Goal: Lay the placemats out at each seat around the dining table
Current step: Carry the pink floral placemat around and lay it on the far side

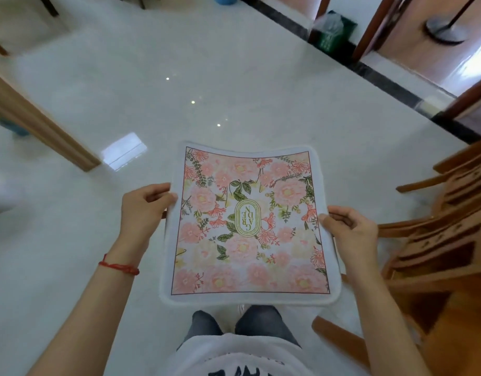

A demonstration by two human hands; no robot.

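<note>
A square placemat (247, 226) with pink flowers, green leaves and a white border is held flat in front of me, above the white floor. My left hand (144, 207) grips its left edge, thumb on top. On the opposite side my right hand (350, 226) pinches the right edge. A red string bracelet circles my left wrist. Whether more mats lie under this one cannot be told. No dining table top shows in the head view.
Wooden chairs (437, 226) stand close at my right. A wooden post or table leg (43, 123) slants at the left. Glossy white tile floor (179, 77) spreads ahead. A green bin (334, 33) and a stand's round base (445, 31) sit at the far right.
</note>
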